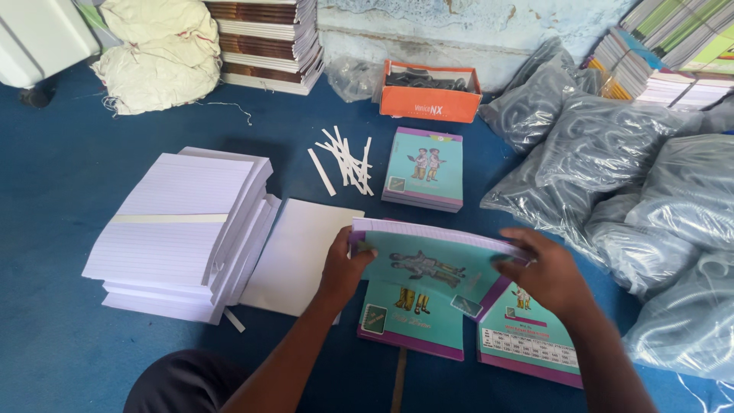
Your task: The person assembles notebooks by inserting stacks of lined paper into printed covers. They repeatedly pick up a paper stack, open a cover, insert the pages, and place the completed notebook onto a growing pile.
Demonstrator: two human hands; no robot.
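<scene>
On the blue carpeted floor (69,176), the left hand (342,269) and right hand (549,277) each had a closed grip on opposite edges of a teal, purple-edged notebook (428,264) with lined pages, held tilted just above two flat teal covers (409,317). Squaring it well probably called for even pressure at both edges. Left of it lay a blank white sheet (294,252) and a stack of ruled paper (180,229); beyond, white paper strips (344,160), a finished teal notebook (424,168), an orange cardboard box (430,95); right, grey plastic bags (650,199).
</scene>
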